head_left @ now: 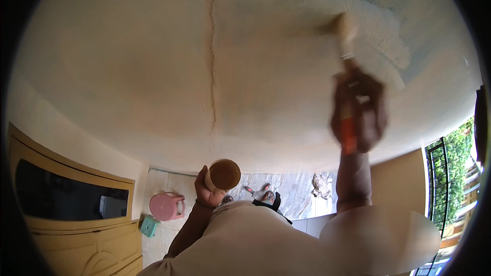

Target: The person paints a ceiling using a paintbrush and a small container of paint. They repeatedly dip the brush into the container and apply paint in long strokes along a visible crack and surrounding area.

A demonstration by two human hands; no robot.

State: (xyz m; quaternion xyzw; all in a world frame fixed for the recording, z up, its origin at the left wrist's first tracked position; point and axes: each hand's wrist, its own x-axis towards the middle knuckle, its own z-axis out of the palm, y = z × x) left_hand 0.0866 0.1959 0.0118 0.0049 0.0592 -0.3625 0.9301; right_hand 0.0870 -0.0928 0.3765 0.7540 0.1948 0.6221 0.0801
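Brush (347, 33) is clamped in the fingers of the right hand (359, 107), which close around its handle; the bristles stand beyond them, up at the wall (271, 71), and the handle's orange end shows below them. Both are blurred, so whether the bristles touch the wall cannot be told. Just beyond these fingers, to the right of the bristles, spreads a pale, rough patch (386, 36). Left of them, well apart, a crack (213, 56) runs down the wall.

The left hand (206, 191) is lower, its fingers wrapped about a cup (223, 175), whose open mouth faces the camera and looks brown inside. Below and left of those fingers are a pink stool (164, 206) and, just beside it, a green stool (149, 226). To their right, on the floor, lies a marbled sheet (299, 194).
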